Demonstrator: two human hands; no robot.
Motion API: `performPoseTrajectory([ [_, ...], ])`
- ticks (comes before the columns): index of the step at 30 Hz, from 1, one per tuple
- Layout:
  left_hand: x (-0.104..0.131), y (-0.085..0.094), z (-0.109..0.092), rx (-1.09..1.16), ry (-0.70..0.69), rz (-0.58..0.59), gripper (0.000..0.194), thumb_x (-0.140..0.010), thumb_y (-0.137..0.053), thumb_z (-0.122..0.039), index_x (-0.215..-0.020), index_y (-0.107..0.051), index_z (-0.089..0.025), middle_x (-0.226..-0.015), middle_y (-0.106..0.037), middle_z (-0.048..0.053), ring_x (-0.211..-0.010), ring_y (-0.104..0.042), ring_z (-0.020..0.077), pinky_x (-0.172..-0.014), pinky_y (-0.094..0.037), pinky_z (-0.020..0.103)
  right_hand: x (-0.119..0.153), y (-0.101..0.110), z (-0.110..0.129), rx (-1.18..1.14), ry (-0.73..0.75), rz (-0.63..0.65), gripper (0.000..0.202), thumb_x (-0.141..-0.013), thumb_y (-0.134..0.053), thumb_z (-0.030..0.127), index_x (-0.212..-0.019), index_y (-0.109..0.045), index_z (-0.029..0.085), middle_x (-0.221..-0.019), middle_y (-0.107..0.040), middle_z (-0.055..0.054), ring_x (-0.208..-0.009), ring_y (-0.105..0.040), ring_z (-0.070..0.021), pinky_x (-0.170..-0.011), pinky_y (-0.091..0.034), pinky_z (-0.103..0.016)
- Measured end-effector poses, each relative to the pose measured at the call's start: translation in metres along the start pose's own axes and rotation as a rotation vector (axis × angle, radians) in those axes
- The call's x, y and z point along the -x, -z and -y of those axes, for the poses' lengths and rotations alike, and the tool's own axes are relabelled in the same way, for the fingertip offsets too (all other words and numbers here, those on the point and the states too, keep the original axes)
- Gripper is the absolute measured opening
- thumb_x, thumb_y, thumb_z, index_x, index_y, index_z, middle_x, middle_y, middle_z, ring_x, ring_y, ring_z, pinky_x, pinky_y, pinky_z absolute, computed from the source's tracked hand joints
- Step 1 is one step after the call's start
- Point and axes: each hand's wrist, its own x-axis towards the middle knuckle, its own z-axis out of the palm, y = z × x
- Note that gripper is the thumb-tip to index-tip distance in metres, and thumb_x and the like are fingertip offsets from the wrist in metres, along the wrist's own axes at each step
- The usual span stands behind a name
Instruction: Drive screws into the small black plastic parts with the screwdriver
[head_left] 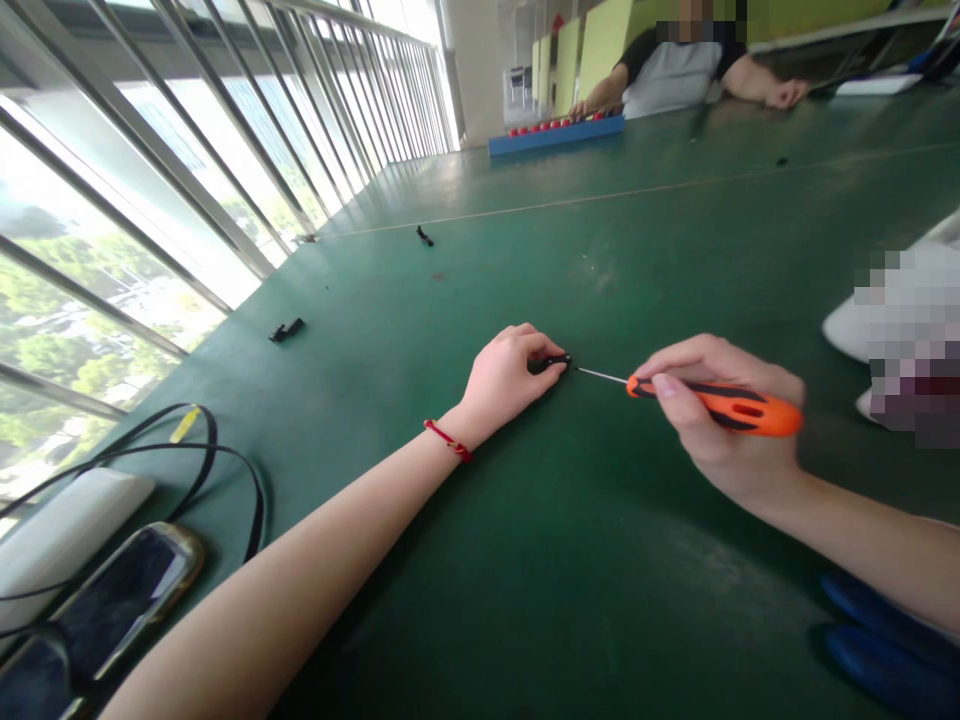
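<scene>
My left hand [514,375] rests on the green table [480,560], its thumb and fingers pinching a small black part [557,360]. What kind of part it is I cannot make out, and the fingers cover some of it. In my right hand [739,430] is an orange and black screwdriver [750,411], held along its handle. The thin shaft points left, and its tip lies close to the black part; whether they touch I cannot tell. A red cord bracelet [448,441] circles my left wrist.
Two small black pieces [286,330] [425,237] lie on the table's left side. A phone [127,590], a white box-shaped device [75,530] and a looped black cable [259,500] sit front left. Metal railing [247,170] borders the left. Across the table, a person [675,75] sits by a blue rack [556,137].
</scene>
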Motion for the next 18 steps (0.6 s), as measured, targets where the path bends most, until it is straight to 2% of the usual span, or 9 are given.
performPoseTrajectory([
  [3, 0.0015, 0.0006, -0.0037, -0.107, 0.093, -0.049, 0.015, -0.076, -0.061, -0.028, -0.086, -0.066, -0.018, -0.074, -0.062, 0.001, -0.072, -0.057, 0.0146, -0.063, -0.043, 0.026, 0.0012, -0.0013, -0.0004, -0.015, -0.038, -0.037, 0.009, -0.079, -0.06, 0.023, -0.07, -0.062, 0.025, -0.065, -0.064, 0.002, -0.061, -0.06, -0.0161, -0.06, -0.044, -0.032],
  [5, 0.0021, 0.0003, -0.0061, -0.099, 0.133, -0.025, 0.026, -0.074, -0.063, -0.034, -0.095, -0.062, -0.018, -0.068, -0.06, -0.002, -0.065, -0.056, 0.0133, -0.057, -0.04, 0.024, 0.0005, -0.0034, -0.002, -0.047, -0.073, -0.053, 0.005, -0.078, -0.061, 0.021, -0.075, -0.062, 0.025, -0.069, -0.066, 0.002, -0.062, -0.06, -0.0154, -0.059, -0.045, -0.031],
  [7, 0.0026, 0.0, -0.0082, -0.029, 0.104, 0.028, 0.037, -0.075, -0.062, -0.038, -0.106, -0.056, -0.017, -0.064, -0.059, -0.004, -0.059, -0.054, 0.0114, -0.055, -0.039, 0.023, -0.0012, -0.0052, -0.0034, -0.08, -0.098, -0.061, 0.008, -0.077, -0.061, 0.018, -0.081, -0.062, 0.025, -0.073, -0.066, 0.002, -0.063, -0.06, -0.0144, -0.057, -0.047, -0.028],
  [9, 0.0029, 0.0002, -0.0094, 0.025, 0.05, 0.055, 0.037, -0.078, -0.058, -0.034, -0.111, -0.052, -0.017, -0.063, -0.059, -0.005, -0.057, -0.053, 0.0102, -0.057, -0.04, 0.023, -0.003, -0.0064, -0.004, -0.086, -0.111, -0.069, 0.014, -0.075, -0.063, 0.015, -0.085, -0.061, 0.024, -0.077, -0.066, 0.002, -0.066, -0.061, -0.014, -0.057, -0.049, -0.027],
  [12, 0.0025, 0.0015, -0.0093, -0.037, -0.001, -0.019, 0.027, -0.078, -0.052, -0.019, -0.104, -0.057, -0.017, -0.071, -0.06, -0.002, -0.068, -0.055, 0.0121, -0.066, -0.043, 0.025, -0.0049, -0.0068, -0.0031, -0.073, -0.115, -0.076, 0.02, -0.072, -0.064, 0.011, -0.088, -0.062, 0.022, -0.082, -0.066, 0.0, -0.071, -0.062, -0.0139, -0.06, -0.05, -0.025],
  [14, 0.0019, 0.0022, -0.0086, -0.108, -0.036, -0.06, 0.024, -0.075, -0.051, -0.016, -0.097, -0.061, -0.017, -0.084, -0.062, 0.002, -0.081, -0.055, 0.0156, -0.077, -0.044, 0.028, -0.0053, -0.0065, -0.0021, -0.072, -0.106, -0.076, 0.02, -0.071, -0.064, 0.01, -0.088, -0.062, 0.022, -0.082, -0.066, 0.0, -0.071, -0.062, -0.0138, -0.06, -0.051, -0.025],
  [18, 0.0005, 0.0024, -0.007, -0.159, -0.054, 0.014, 0.022, -0.073, -0.057, -0.022, -0.093, -0.066, -0.019, -0.101, -0.062, 0.005, -0.094, -0.053, 0.0206, -0.087, -0.043, 0.034, -0.0042, -0.005, -0.0001, -0.099, -0.083, -0.068, 0.014, -0.075, -0.062, 0.013, -0.082, -0.062, 0.025, -0.073, -0.066, 0.002, -0.06, -0.061, -0.0141, -0.051, -0.049, -0.026],
])
